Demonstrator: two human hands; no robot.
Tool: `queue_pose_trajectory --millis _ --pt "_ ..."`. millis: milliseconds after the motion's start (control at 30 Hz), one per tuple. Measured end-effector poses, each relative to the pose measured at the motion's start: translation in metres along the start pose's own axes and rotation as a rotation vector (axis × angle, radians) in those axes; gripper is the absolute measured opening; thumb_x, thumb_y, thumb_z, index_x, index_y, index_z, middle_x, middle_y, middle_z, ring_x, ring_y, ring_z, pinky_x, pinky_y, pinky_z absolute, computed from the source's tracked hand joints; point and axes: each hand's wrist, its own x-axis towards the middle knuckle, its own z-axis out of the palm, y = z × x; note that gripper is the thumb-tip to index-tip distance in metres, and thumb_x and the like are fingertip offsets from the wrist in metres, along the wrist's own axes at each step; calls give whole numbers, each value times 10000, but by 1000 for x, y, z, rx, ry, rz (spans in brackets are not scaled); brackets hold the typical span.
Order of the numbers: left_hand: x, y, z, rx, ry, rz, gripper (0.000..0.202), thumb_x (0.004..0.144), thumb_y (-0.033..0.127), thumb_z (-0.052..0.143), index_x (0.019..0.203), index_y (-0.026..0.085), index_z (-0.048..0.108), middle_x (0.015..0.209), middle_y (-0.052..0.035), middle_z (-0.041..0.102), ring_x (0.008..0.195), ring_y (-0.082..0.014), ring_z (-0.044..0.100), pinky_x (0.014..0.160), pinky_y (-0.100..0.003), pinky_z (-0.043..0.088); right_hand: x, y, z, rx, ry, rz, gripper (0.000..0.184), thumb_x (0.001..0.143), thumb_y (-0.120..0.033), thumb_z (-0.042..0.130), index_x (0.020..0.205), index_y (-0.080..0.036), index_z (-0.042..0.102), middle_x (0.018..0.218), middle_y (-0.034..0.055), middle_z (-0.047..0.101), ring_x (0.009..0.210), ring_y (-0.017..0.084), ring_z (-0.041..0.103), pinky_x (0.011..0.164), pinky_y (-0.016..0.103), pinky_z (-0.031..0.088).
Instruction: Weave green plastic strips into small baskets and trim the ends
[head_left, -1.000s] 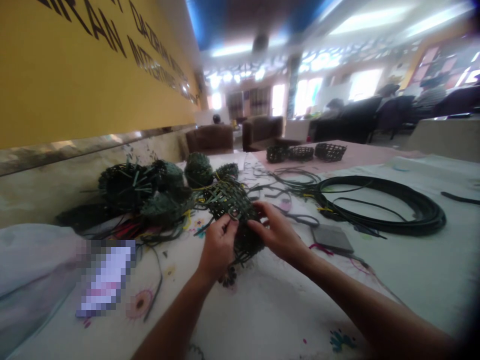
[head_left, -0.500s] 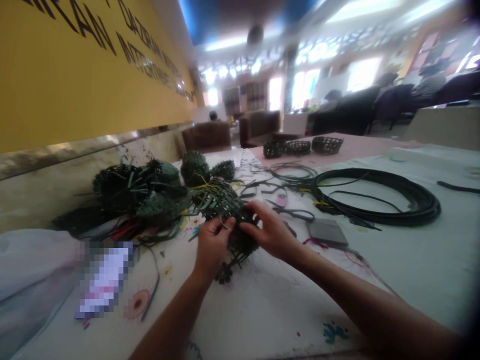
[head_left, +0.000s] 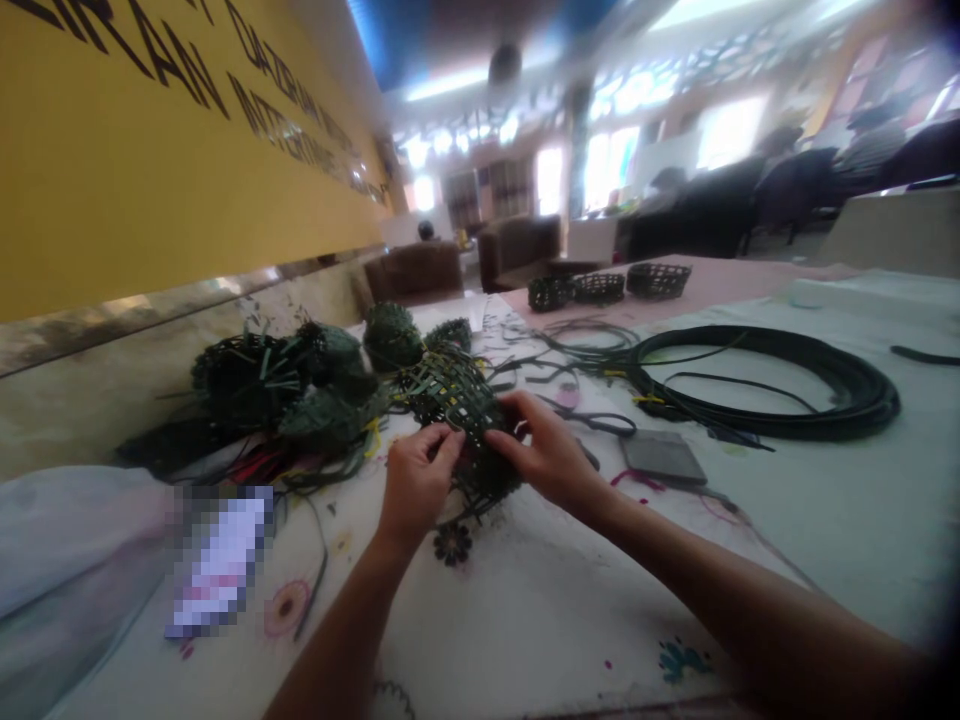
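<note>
Head view, left hand: I see my left hand (head_left: 415, 482) curled nearly closed, thumb and forefinger pinching at the near top edge of the dark green half-woven strip basket (head_left: 459, 420); whether a loose strip end sits in the pinch I cannot tell, the picture is soft there.
Head view, right hand: my right hand (head_left: 546, 452) is partly closed over the basket's right flank, fingers (head_left: 504, 432) pressed into the weave, steadying it.
Head view, basket: it lies tilted on its side on the white flower-printed tablecloth (head_left: 525, 610), between both hands, with unwoven strip ends sticking out at its far rim.
Head view, neighbours: a heap of dark green woven shapes and loose strips (head_left: 292, 385) lies just beside the basket on the left; a big coil of dark green flat strapping (head_left: 780, 385) lies to the right, well apart; a flat grey square pad (head_left: 661, 456) sits near my right wrist; three small dark woven baskets (head_left: 600, 287) stand far off on the pink cloth.
Risk, weave: I judge the pinched spot could slip, since the strips look stiff and springy; a released end might pop out of its slot and loosen the rows next to it.
Risk, tangle: stray ends of the heap reach close to the basket, so I might snag one.
Risk, grip: pressing too hard with the right hand could dent the open lattice.
Risk, view: motion blur hides the exact strip.
</note>
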Motion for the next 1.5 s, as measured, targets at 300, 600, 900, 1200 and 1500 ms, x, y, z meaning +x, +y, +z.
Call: queue_pose_trajectory --millis 300,600,900,1200,1500 --pt "-9 6 13 -5 86 39 214 836 306 609 700 160 684 642 3 651 628 -141 582 618 -227 451 0 -1 -5 7 -55 -67 188 812 -260 598 980 -196 543 919 57 573 838 210 531 755 364 439" --pt "-9 1 11 181 125 147 284 892 291 548 648 164 617 627 10 579 617 -127 511 603 -225 392 -5 -3 2 -24 20 -92 188 825 -272 612 977 -191 535 944 69 586 866 215 545 744 348 445" --pt "-10 2 12 116 8 153 295 921 329 523 675 176 580 606 23 532 591 -126 479 578 -227 366 1 4 -3 25 187 -85 94 902 -282 530 938 -212 581 882 45 618 796 191 566 738 341 461" --pt "-17 1 21 341 -38 397 210 949 216 469 786 176 595 714 -23 629 664 -146 568 627 -240 389 4 -5 -19 -1 254 -208 210 930 -334 532 1107 -224 561 1068 80 601 979 231 583 837 406 495" --pt "-8 9 3 229 -113 501 190 912 185 541 1074 183 642 959 -72 667 892 -182 627 801 -292 496 19 -13 -56 -62 83 -390 308 920 -345 570 1221 -277 576 1245 80 574 1167 262 543 995 458 449"
